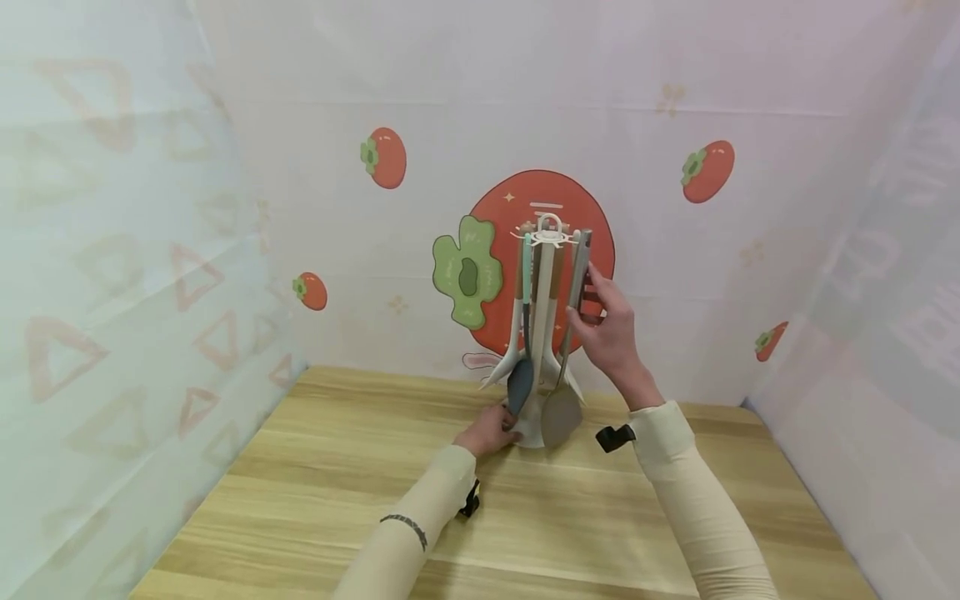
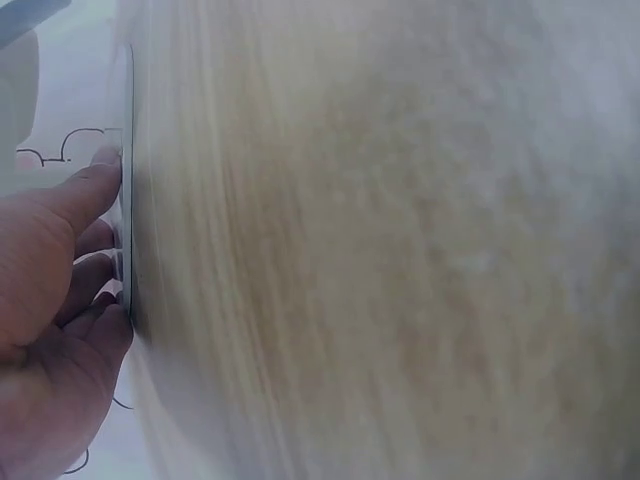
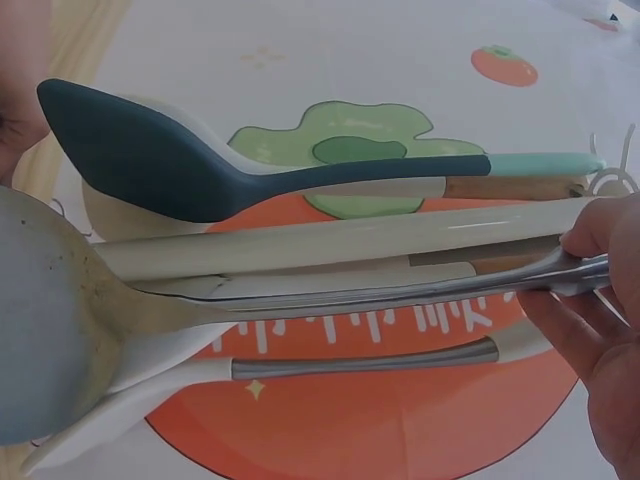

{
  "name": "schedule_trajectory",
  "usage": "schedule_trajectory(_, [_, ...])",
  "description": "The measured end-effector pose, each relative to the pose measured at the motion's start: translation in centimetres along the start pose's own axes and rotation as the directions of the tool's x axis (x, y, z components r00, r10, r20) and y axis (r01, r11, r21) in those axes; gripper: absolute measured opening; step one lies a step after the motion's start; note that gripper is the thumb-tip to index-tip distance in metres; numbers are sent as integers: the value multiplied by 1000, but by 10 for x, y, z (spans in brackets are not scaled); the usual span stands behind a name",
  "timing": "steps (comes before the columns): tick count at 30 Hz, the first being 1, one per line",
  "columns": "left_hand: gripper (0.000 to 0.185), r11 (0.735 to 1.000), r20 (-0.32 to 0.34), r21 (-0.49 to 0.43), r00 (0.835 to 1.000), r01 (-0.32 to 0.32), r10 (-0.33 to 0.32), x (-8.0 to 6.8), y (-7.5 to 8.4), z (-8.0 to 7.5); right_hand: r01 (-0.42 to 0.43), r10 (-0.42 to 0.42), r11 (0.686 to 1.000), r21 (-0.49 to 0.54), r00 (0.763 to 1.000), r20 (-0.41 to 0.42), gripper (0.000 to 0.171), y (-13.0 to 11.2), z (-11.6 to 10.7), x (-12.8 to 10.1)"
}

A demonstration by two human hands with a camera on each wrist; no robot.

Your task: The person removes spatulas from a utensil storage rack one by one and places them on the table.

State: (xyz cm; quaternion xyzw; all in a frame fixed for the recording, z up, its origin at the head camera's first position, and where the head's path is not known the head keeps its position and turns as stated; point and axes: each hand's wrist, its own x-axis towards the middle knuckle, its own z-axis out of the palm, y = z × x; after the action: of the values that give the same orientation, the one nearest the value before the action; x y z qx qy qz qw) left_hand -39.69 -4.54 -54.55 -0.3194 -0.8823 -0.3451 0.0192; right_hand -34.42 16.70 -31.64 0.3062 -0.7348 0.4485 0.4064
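A white utensil stand (image 1: pixel 550 239) with a round top rack is upright near the back wall, hung with several kitchen utensils. My right hand (image 1: pixel 611 329) pinches the handle of a metal spatula (image 1: pixel 561 415) between thumb and fingers, close to the rack. Its broad, rounded head hangs low, in front of the stand's base (image 1: pixel 530 432). My left hand (image 1: pixel 489 430) holds the edge of that base at table level. In the left wrist view the thumb and fingers (image 2: pixel 90 190) touch the thin base. A dark blue-green turner (image 3: pixel 150 155) with a mint handle hangs beside the spatula.
Other utensils with white heads and brown or grey handles, such as the white one (image 3: pixel 130 410), hang around the pole (image 1: pixel 542 317). The wooden table (image 1: pixel 555 517) extends toward me. A patterned cloth wall (image 1: pixel 420 67) closes the back, with more cloth at both sides.
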Motion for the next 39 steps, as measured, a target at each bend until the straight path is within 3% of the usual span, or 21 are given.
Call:
schedule_trajectory(3, [37,1000,-6,4,1000,-2,2,1,2,3,11,-11,1000,-9,1000,-4,67,0,-3,-1])
schedule_trajectory(7, [38,998,2,32,998,55,-55,2,10,3,30,-31,999,-25,999,-14,68,-3,-6,-2])
schedule_trajectory(13, [20,996,-24,50,997,74,-73,5,17,1,42,-42,999,-18,999,-30,69,-7,-12,-1])
schedule_trajectory(16, [19,995,-30,63,997,80,-78,6,19,1,48,-49,998,-27,998,-35,69,-8,-15,-1])
schedule_trajectory(27, [15,991,-50,67,992,119,-115,5,19,5,22,-21,999,31,999,-29,71,-7,-21,-11])
schedule_trajectory(32, [17,985,-30,49,986,163,-162,0,17,8,6,-5,997,71,1000,-20,72,-10,-21,-20])
schedule_trajectory(39, [15,989,-39,42,989,143,-142,-3,15,10,-11,14,997,76,999,-38,76,-13,-27,-26])
